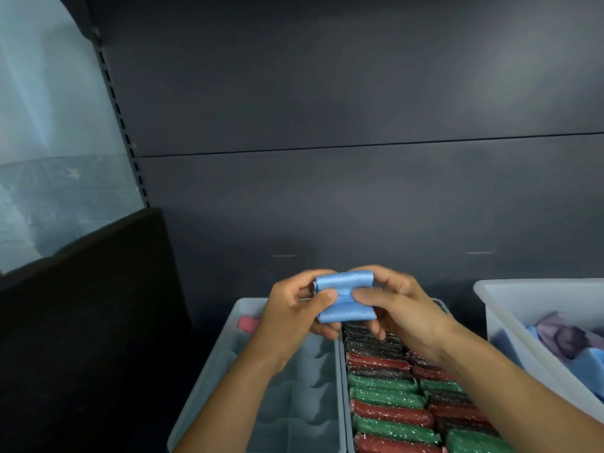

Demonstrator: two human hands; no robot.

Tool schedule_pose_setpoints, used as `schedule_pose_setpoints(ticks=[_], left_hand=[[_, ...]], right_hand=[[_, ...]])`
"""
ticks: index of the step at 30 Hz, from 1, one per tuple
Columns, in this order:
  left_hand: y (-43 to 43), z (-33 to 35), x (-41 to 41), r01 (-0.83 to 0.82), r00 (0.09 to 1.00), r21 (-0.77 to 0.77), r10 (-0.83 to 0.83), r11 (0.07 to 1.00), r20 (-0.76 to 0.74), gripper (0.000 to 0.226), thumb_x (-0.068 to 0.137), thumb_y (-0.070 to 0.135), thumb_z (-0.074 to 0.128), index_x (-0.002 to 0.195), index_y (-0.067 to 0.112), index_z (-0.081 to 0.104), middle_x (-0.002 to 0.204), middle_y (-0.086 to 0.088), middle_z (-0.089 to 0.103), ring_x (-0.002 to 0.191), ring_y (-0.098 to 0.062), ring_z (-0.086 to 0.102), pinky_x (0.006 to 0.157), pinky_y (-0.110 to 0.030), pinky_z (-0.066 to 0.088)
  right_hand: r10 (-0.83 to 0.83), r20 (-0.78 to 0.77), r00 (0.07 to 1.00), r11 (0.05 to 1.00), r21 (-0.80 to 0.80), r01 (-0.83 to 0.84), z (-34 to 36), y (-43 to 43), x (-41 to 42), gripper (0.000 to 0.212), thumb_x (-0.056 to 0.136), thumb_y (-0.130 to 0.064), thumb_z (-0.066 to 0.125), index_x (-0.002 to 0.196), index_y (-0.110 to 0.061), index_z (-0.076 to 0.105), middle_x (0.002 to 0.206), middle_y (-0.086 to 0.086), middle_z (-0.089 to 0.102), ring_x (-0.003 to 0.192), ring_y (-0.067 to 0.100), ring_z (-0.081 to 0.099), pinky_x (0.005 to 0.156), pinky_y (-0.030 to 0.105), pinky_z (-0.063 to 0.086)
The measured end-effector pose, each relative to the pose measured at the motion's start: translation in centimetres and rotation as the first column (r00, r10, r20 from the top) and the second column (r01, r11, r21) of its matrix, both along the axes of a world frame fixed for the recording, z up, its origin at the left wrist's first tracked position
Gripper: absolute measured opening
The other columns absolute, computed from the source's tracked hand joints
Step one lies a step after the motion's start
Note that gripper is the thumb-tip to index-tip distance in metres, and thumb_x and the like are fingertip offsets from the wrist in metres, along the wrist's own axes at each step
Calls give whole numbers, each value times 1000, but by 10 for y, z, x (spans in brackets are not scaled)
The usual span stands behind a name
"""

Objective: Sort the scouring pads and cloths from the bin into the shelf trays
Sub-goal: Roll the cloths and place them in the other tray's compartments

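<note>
So the blue cloth (344, 297) is sitting in the lower middle of the frame, held up in the air between both hands, just above the far end of the two shelf trays. It's folded or rolled into a small chunky packet. It looks like it'd weigh basically nothing: soft, squishy, textured weave, so not slippery and nothing to break. The catch is that it probably wants to spring open the moment the pressure comes off, so the smart hold is across the middle of the fold, which is pretty much what's going on.

The left hand (294, 308) is wrapped round the left side of the packet, thumb pressed on the front near the centre and fingers curled behind. The right hand (402, 308) mirrors it on the right side, with its thumb on the front just beside the other thumb and its fingers tucked behind and under. Both are closed on the cloth, pinching it, with both forearms coming up from the bottom edge of the frame.

Below, at lower left, there's the divided tray (294, 416) with a pink cloth (248, 323) in a far cell, and most of the visible cells look bare. To the right of it are the scouring pads (389, 400), packed in red, green and black rows. The white bin (529, 292) at the right edge has loose cloths (562, 338) in it. Best guess is the packet goes into one of those divided cells.
</note>
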State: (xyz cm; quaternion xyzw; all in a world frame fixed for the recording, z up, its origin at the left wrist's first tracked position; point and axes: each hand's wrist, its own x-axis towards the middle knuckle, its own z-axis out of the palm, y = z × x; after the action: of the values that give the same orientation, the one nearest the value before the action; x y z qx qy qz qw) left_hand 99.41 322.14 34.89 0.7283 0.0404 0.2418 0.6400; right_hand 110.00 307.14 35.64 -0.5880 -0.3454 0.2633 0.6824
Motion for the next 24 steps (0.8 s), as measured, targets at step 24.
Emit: schedule_pose_setpoints(ticks=[24], left_hand=[[151,-74,44,-60,914,626,294,778,-278,28,66,7,67,88,23,72,81,1,73,70,-14,66,64,-24,50]], right_hand=[[163,722,672,639,-596,486,-71,156,35,20,77,-24,67,94,-31,59,90,-5,62,93,23,63,73,28,44]])
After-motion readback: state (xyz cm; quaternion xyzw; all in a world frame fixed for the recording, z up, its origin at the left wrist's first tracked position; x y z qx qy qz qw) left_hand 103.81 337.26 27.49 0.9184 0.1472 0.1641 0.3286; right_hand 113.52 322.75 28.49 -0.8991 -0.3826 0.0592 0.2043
